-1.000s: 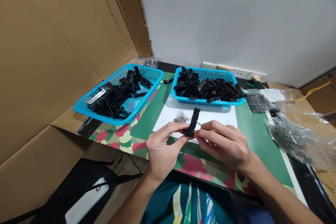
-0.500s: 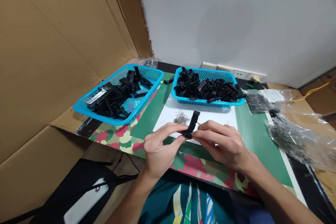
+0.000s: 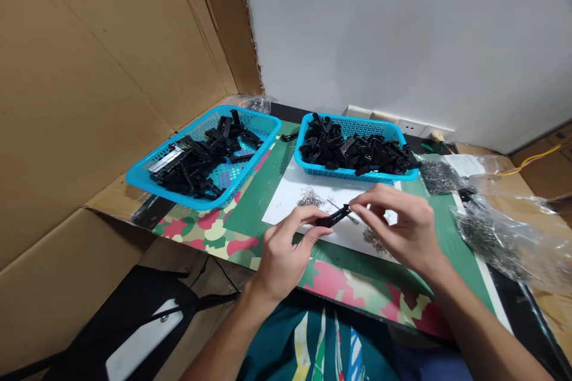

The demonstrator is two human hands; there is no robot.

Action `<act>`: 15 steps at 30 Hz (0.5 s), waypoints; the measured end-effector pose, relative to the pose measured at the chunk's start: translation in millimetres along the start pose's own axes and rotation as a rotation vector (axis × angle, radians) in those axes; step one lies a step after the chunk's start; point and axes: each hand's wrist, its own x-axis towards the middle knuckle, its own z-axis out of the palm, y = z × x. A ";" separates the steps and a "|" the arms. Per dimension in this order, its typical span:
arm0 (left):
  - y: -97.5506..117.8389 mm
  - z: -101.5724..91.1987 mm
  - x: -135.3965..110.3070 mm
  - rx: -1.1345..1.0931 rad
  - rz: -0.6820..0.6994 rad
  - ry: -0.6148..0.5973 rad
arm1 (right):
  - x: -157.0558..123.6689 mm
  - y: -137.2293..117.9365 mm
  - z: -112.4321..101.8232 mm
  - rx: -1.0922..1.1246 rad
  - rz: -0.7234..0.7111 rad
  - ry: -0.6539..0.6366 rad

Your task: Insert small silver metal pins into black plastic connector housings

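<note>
The person's left hand (image 3: 286,253) grips a slender black plastic part (image 3: 333,218) between thumb and fingers, holding it above a white sheet (image 3: 282,207) near the middle of the table. The part tilts up slightly toward the right, where the thumb and fingertips of the right hand (image 3: 400,223) meet its end; whether they pinch the part itself or something tiny there cannot be told. A slim metal rod (image 3: 354,219) shows just beyond the part, partly hidden by it. On the sheet, one pile of small wire pieces (image 3: 310,197) lies beyond the left hand, and another small heap (image 3: 373,239) sits beside the right. Farther off stand a left blue basket (image 3: 142,181) and a right blue basket (image 3: 322,171), both holding black plastic pieces. Clear bags (image 3: 487,235) of metal bits lie at the right.
</note>
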 end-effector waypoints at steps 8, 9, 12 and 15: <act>1.3 -7.5 -2.4 0.036 -0.028 -0.294 | 1.5 23.5 3.3 -0.378 0.291 -0.344; 1.6 -8.6 -3.5 0.043 -0.030 -0.338 | 1.5 23.1 6.1 -0.388 0.296 -0.381; 2.0 -10.4 -5.9 0.115 -0.013 -0.442 | 1.0 21.8 13.7 -0.410 0.271 -0.450; 0.8 -9.4 -6.2 0.232 0.056 -0.486 | -2.7 25.6 17.0 -0.451 0.251 -0.456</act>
